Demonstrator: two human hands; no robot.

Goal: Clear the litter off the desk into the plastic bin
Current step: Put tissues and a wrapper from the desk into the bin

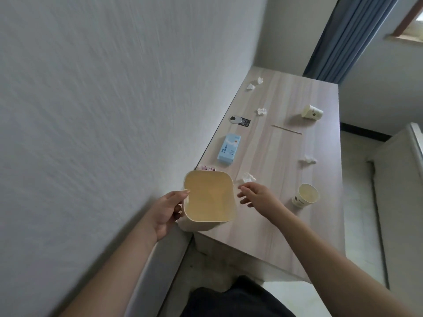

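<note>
Cream bin (207,219) at desk (274,213) corner, left hand (166,212) gripping rim; right hand (257,197) released.

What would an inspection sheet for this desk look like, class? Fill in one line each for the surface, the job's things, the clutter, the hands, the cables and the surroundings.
Surface: wooden desk set against a white wall.
Job's things: yellow bin at the near corner, nothing seen in it; five tissue wads, nearest; upright paper cup; tipped cup; thin stick.
Clutter: blue carton; black card; patterned item behind the bin.
Hands: left hand grips the bin's rim; right hand open, near the nearest wad.
Cables: nothing seen.
Surroundings: blue curtain, window corner, pale floor.
</note>
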